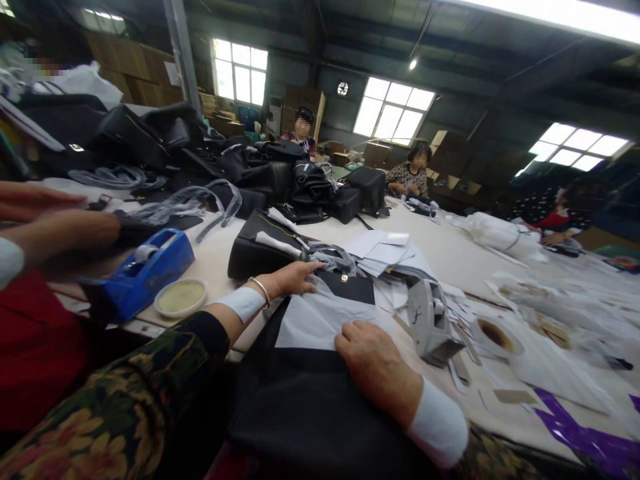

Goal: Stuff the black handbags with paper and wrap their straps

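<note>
A black handbag (300, 387) lies before me at the table's edge, with a sheet of white tissue paper (305, 323) spread over its front. A gold clasp (345, 277) shows on the black flap above the paper. My left hand (296, 277), a bangle at its wrist, is closed at the paper's upper left, by the plastic-wrapped handle (333, 255). Lower down, my right hand (377, 363) has its fingers curled on the paper's right part; the fingertips are partly hidden. Just behind my left hand stands another black handbag (250, 247) with white wrapping on its top.
At left are a blue tape dispenser (150, 270), a round tub (181, 297) and a co-worker's hands (65, 223). A grey tape dispenser (431, 323), white papers (383, 250) and a tape roll (497, 337) lie at right. Black bags (265, 180) are piled behind; other people sit beyond.
</note>
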